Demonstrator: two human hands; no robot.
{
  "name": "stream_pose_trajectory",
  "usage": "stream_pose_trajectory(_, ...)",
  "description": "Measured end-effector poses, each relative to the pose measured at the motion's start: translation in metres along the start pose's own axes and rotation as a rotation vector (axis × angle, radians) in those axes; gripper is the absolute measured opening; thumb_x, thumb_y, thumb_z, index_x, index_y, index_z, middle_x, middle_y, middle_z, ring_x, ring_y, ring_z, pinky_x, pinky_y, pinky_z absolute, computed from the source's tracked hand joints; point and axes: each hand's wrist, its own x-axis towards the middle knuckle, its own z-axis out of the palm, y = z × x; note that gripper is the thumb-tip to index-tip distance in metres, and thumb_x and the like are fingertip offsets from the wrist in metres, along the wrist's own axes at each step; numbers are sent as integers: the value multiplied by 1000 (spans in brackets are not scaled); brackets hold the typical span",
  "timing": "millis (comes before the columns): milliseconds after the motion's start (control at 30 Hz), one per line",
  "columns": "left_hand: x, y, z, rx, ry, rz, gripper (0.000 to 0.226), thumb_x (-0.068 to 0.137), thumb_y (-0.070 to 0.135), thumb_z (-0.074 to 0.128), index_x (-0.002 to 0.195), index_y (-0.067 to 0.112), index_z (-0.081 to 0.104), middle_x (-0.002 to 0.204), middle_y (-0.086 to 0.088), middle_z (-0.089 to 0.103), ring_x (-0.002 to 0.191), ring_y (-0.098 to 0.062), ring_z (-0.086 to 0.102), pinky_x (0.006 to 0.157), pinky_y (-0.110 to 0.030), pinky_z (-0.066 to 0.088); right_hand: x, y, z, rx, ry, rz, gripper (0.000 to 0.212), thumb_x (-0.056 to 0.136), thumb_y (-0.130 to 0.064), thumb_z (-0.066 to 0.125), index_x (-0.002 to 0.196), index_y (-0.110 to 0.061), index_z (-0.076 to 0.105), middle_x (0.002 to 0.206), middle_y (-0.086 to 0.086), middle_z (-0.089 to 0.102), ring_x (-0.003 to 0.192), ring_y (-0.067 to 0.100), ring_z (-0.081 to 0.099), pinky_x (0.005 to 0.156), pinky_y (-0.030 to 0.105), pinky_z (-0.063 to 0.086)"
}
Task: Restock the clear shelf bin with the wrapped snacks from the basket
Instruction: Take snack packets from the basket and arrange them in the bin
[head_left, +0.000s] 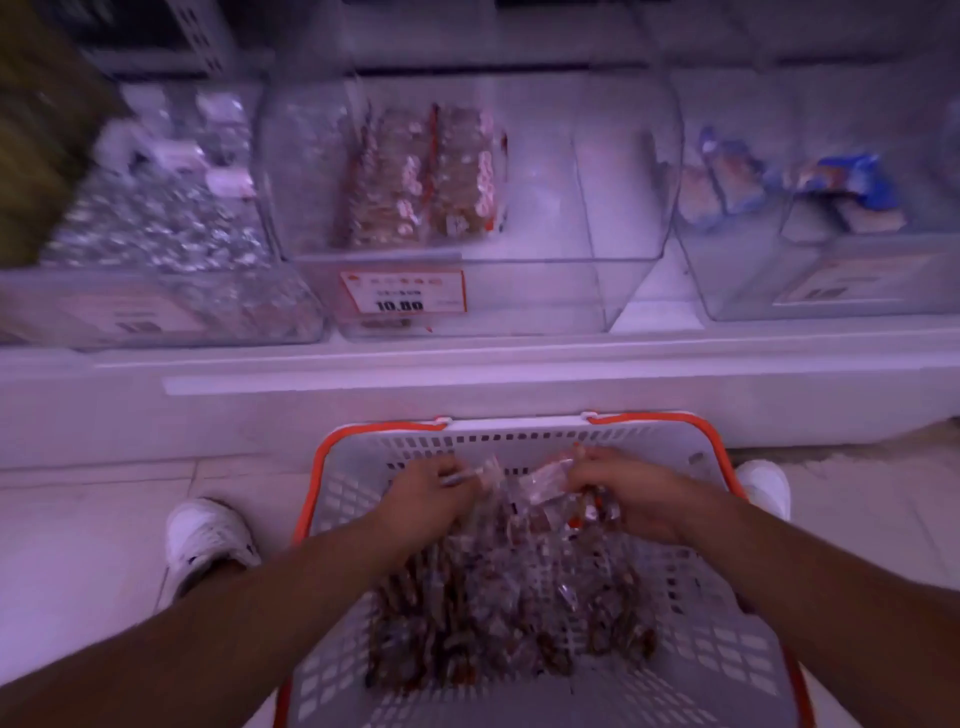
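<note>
Both hands in basket (691, 670): left hand (434, 501) and right hand (621, 496) each seemingly pinching wrapped snacks (498, 597). Clear bin (597, 218) straight ahead, above, equally near both.

Both hands down in the basket (675, 441) at six o'clock: left hand (431, 499) and right hand (628, 493) clutching wrapped snacks (509, 603); clear bin (597, 218) at twelve, part-filled.
</note>
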Motion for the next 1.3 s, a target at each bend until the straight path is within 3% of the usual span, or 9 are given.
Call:
stream_pose_trajectory(67, -28, 43, -18, -245, 79, -24, 27, 89, 31, 73, 88, 5, 72, 75, -10, 67, 71, -20, 61, 72, -37, 49, -34, -30, 13, 62, -53, -114, 19, 72, -10, 67, 85, -17, 80, 71, 7, 71, 52, 13, 63, 55, 29, 52)
stream_pose_trajectory(200, -90, 96, -26, -538, 55, -16, 32, 84, 40, 73, 95, 10, 70, 79, -12, 66, 75, -23, 60, 74, -35, 44, -100, -63, 45, 180, -184, -272, 43, 61, -4, 72, 104, -8, 75, 102, 21, 72, 82, 32, 73, 64, 38, 59)
stream_pose_trajectory(300, -112, 108, -16, -643, 72, -10, 29, 95, 30, 61, 103, 3, 71, 92, -22, 68, 80, -28, 63, 77, -37, 46, -123, -56, 71, 123, -28, -352, 53, 55, -3, 80, 107, -12, 75, 110, 23, 72, 91, 33, 71, 77, 45, 57)
stream_pose_trajectory(467, -110, 115, -13, -686, 95, -25, 18, 93, 9, 56, 97, 11, 74, 92, -21, 71, 70, -28, 63, 68, -39, 53, -115, -48, 90, 151, 156, -400, 47, 66, -9, 75, 113, -13, 72, 109, 20, 73, 97, 38, 69, 85, 52, 53)
stream_pose_trajectory(667, -104, 108, -42, -476, -79, 47, 32, 78, 25, 80, 109, 20, 72, 106, -14, 74, 84, -29, 69, 69, -30, 45, -106, -74, 74, 23, 75, -418, 51, 68, -10, 78, 116, -26, 71, 116, 15, 72, 102, 32, 70, 75, 35, 58)
stream_pose_trajectory(867, -93, 114, -43, -403, -104, 22, 32, 77, 29, 81, 105, 16, 72, 97, -12, 73, 80, -23, 62, 74, -34, 40, -92, -87, 65, 19, -32, -380, 53, 65, -10, 73, 115, -26, 73, 113, 11, 74, 94, 28, 71, 79, 40, 55)
stream_pose_trajectory(1000, -89, 123, -47, -648, -156, -157, 48, 100, 47, 42, 108, 14, 77, 99, -17, 72, 78, -24, 62, 72, -35, 44, -84, -86, 66, 56, 24, -431, 52, 67, -4, 69, 115, -24, 72, 115, 14, 72, 105, 31, 69, 86, 42, 55)
stream_pose_trajectory(1167, -94, 125, -54, -793, -172, -158, 35, 88, 12, 55, 121, 7, 68, 106, -15, 73, 78, -25, 68, 77, -44, 59, -82, -81, 68, 135, 18, -495, 56, 67, -3, 73, 119, -20, 70, 119, 19, 70, 108, 36, 67, 92, 43, 56)
stream_pose_trajectory(1300, -91, 116, -54, -751, 42, -118, 35, 86, -7, 64, 119, 1, 66, 94, -17, 70, 68, -24, 66, 77, -51, 61, -80, -81, 69, 241, -35, -458, 56, 66, 1, 73, 119, -18, 70, 120, 19, 69, 100, 31, 70, 79, 39, 60)
